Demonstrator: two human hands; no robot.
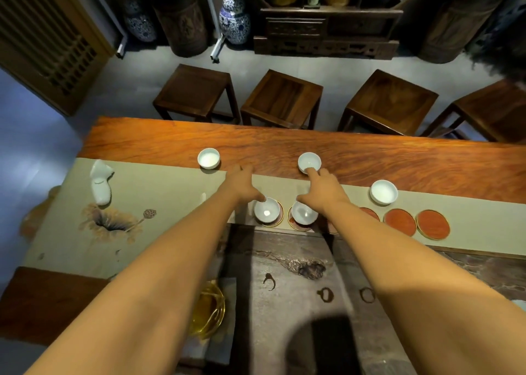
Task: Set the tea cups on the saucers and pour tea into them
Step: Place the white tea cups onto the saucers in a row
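Two white tea cups [266,210] [304,213] sit on round red saucers [281,218] at the near edge of the beige runner. Three more cups stand off the saucers: one far left [209,158], one in the middle [309,162], one to the right [383,192]. Two empty saucers [400,222] [432,224] lie to the right, and others are partly hidden under my right arm. My left hand [242,185] hovers with fingers spread above the left saucered cup. My right hand [321,187] reaches forward, its fingertips touching the near rim of the middle cup.
A white ceramic pitcher [100,185] lies on the runner [159,204] at the left. A dark stone tea tray [284,275] is in front of me, with a golden dish [206,312] beside it. Several wooden stools [281,98] line the table's far side.
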